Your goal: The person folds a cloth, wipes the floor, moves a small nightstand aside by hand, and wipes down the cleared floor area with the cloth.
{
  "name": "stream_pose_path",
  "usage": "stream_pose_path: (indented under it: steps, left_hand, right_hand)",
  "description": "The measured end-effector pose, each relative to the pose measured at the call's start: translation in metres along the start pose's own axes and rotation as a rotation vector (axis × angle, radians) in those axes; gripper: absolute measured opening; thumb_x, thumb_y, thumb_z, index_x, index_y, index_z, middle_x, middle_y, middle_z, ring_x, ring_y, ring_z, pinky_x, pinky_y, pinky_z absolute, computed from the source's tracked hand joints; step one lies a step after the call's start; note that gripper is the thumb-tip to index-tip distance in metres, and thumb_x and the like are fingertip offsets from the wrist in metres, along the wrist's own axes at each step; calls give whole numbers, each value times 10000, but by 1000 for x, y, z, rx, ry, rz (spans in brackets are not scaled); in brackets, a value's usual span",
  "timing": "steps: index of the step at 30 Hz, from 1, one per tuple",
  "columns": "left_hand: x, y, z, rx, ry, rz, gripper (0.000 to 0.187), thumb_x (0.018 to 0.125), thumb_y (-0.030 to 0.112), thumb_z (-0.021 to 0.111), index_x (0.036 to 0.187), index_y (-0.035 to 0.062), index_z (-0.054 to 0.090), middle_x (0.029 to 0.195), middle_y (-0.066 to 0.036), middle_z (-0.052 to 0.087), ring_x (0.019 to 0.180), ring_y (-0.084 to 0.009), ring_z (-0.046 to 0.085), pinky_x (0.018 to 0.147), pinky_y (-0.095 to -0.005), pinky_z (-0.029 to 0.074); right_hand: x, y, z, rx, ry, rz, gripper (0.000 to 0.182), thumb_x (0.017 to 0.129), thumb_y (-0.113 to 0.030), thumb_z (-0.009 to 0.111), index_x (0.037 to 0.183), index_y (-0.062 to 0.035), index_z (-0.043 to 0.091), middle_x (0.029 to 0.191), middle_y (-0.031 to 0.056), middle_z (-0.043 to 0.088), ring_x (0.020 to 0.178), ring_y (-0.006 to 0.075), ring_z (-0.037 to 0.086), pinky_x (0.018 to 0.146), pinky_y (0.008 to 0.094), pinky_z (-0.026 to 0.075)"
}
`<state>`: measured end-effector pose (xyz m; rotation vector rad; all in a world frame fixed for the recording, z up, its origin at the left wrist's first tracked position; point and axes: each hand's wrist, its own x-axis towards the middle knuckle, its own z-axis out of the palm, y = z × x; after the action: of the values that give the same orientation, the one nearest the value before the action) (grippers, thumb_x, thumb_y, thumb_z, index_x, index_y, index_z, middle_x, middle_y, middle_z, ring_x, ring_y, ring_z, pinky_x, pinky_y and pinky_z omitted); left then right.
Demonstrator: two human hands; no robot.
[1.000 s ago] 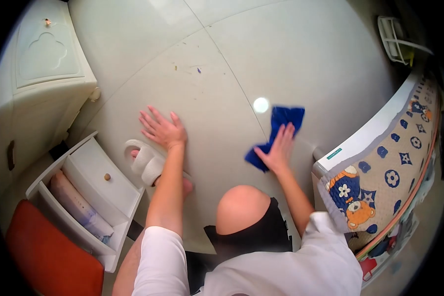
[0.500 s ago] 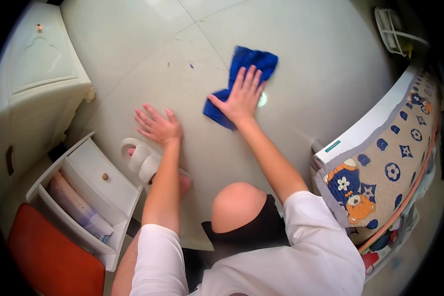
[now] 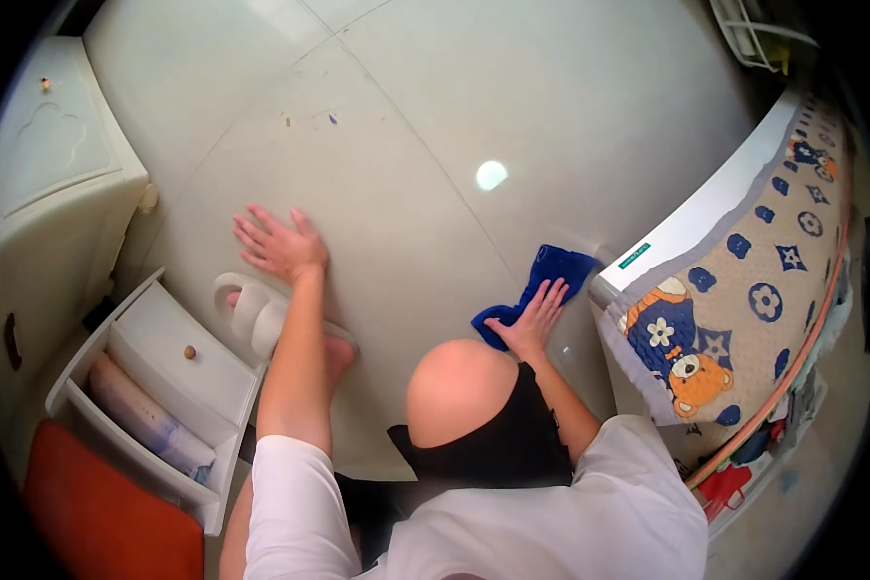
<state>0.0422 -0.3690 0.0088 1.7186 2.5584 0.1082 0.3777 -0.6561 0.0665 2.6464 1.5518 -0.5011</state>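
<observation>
A crumpled blue cloth (image 3: 563, 271) lies on the pale tiled floor, close to the corner of a white-edged piece of furniture. Pressing on it from above is my right hand (image 3: 530, 329), its fingers stretched out over the fabric and the thumb apart. My left hand (image 3: 285, 249) rests flat on the floor with fingers spread, holding nothing. Just below that hand, a white slipper (image 3: 258, 314) is on my foot, partly covered by my forearm. My bare knee (image 3: 462, 391) is between the two arms.
On the left stand a white cabinet (image 3: 68, 145) and a small drawer unit (image 3: 188, 358) with a packet (image 3: 145, 411) inside. An orange-red surface (image 3: 106, 503) is at bottom left. A bear-patterned quilted cover (image 3: 744, 280) drapes the right furniture. Small specks (image 3: 333, 119) dot the floor.
My right hand has swept the blue cloth back toward me and to the right, near the furniture corner. My left hand stays planted on the floor. The view has shifted slightly.
</observation>
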Motion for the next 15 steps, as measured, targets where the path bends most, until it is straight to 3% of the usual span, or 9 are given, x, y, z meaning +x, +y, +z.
stream_pose_path:
  steps: [2, 6, 11, 15]
  left_hand:
    - [-1, -1, 0, 6, -5, 0, 856, 1038, 577, 466, 1714, 113, 221, 1790, -189, 123, 1660, -351, 68, 1303, -611, 48]
    - [1, 2, -3, 16, -36, -20, 885, 1031, 592, 473, 1720, 108, 197, 1793, -193, 104, 1662, -358, 53, 1303, -612, 44]
    - [6, -4, -4, 17, -98, -3, 982, 1012, 664, 473, 1726, 82, 134, 1793, -219, 62, 1662, -386, 16, 1299, -626, 38]
    - [9, -12, -10, -103, -237, -6, 1090, 971, 734, 502, 1729, 68, 91, 1789, -241, 11, 1658, -411, -37, 1296, -641, 16]
  right_hand:
    - [1, -4, 1, -12, 49, -2, 1572, 643, -830, 825, 1703, 16, 29, 1746, 356, 32, 1610, 566, 38, 1221, 736, 170]
    - [88, -65, -2, -37, 135, -45, 1494, 677, -853, 781, 1691, 37, 137, 1745, 346, 97, 1601, 568, 103, 1199, 732, 233]
    - [178, -147, -8, 47, 236, -281, 1453, 705, -930, 673, 1680, 40, 204, 1764, 299, 89, 1633, 492, 46, 1267, 695, 60]
    - [179, -148, -9, 44, 210, -277, 1443, 727, -903, 694, 1695, 21, 155, 1784, 258, 28, 1647, 455, -27, 1281, 661, 22]
